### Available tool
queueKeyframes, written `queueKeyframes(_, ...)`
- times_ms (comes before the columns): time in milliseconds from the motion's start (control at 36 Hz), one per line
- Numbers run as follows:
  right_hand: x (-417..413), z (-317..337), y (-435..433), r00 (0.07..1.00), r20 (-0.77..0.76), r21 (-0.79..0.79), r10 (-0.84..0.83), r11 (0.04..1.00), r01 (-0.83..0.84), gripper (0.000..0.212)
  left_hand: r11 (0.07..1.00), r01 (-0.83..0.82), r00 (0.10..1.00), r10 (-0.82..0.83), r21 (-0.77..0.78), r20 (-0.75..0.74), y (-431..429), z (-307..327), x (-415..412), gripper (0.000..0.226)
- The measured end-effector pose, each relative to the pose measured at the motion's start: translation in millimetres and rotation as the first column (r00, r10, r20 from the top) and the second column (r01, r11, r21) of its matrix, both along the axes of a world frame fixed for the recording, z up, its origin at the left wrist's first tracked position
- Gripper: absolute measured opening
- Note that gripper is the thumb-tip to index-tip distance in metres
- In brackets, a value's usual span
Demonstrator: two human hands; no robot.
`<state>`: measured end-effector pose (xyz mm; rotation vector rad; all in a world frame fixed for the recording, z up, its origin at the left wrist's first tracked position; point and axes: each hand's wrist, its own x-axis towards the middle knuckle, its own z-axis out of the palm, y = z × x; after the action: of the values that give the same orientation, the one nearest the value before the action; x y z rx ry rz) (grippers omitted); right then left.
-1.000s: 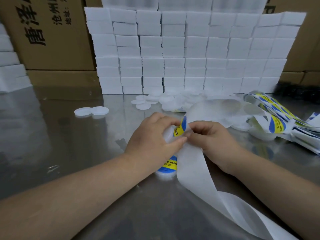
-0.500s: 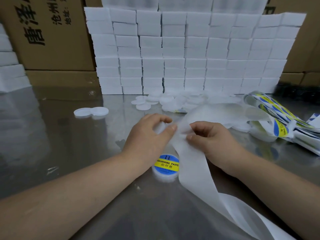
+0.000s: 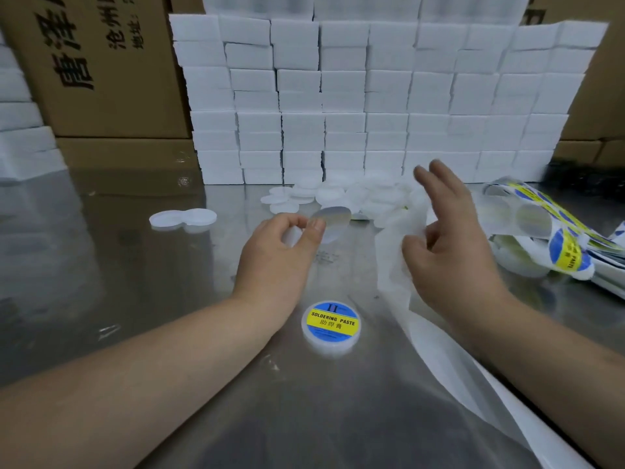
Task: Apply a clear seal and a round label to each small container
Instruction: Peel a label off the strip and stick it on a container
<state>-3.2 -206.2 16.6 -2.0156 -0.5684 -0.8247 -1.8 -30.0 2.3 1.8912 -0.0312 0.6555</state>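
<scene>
My left hand (image 3: 280, 252) has thumb and forefinger closed on the near edge of 1 clear round seal (image 3: 333, 216). The disc sticks out beyond the fingertips and a little to the right, its face tilted toward flat. Being round, it has no long axis to line up.

The soldering paste container (image 3: 330, 328) sits on the worktop (image 3: 135, 282) on the near side of those fingers, back toward me and just right of my left wrist. Its blue and yellow round label faces up. I cannot tell whether a clear seal covers it.

I judge the seal is meant for this container, so the move turns on drawing the fingers back toward me and down, not outward. The left hand is the nearer one.

My right hand (image 3: 453, 252) is off to the right of the seal, thumb and forefinger curled on the crumpled white backing strip (image 3: 395, 272). Its other 3 fingers are spread and blurred.

Farther out than both sets of fingers lies a heap of plain white containers (image 3: 358, 198). A strip of printed labels (image 3: 568, 252) lies right of my right fingers.
</scene>
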Motion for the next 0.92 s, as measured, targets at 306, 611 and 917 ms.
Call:
queueKeyframes(306, -3, 0, 2, 0.916, -0.35, 0.126, 0.197, 0.979, -0.163, 0.041, 0.997, 0.041, 0.995, -0.047, 0.07, 0.091, -2, 1, -3, 0.01)
queueKeyframes(611, -6, 1, 7, 0.852, -0.453, 0.355, 0.263, 0.93, -0.098, 0.032, 0.973, 0.05, 0.983, -0.088, 0.224, 0.163, -8, 4, -11, 0.024)
queueKeyframes(917, -3, 1, 7, 0.846, -0.488, 0.383, 0.216, 0.924, -0.016, 0.025, 0.886, -0.055, 0.998, 0.063, 0.46, -0.004, -7, -2, -1, 0.039)
